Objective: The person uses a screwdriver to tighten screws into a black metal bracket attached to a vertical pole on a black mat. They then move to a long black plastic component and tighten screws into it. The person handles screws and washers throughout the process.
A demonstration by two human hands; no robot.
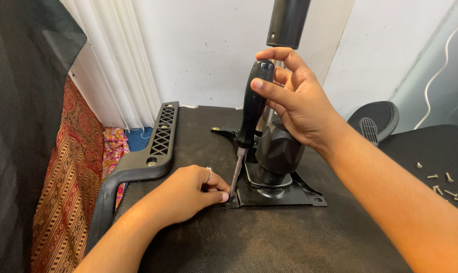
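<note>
My right hand point(295, 101) is wrapped tight round the black handle of the screwdriver point(251, 108), tip down at the near-left corner of the black metal mounting plate point(284, 194) on the upturned chair seat point(269, 237). My left hand point(191, 194) is curled nearly closed, fingertips pinched by the shaft's tip (screw itself hidden). Risk: shaft stands tilted, so the tip may slip out and jab my fingers. Loose screws point(441, 184) could roll off.
</note>
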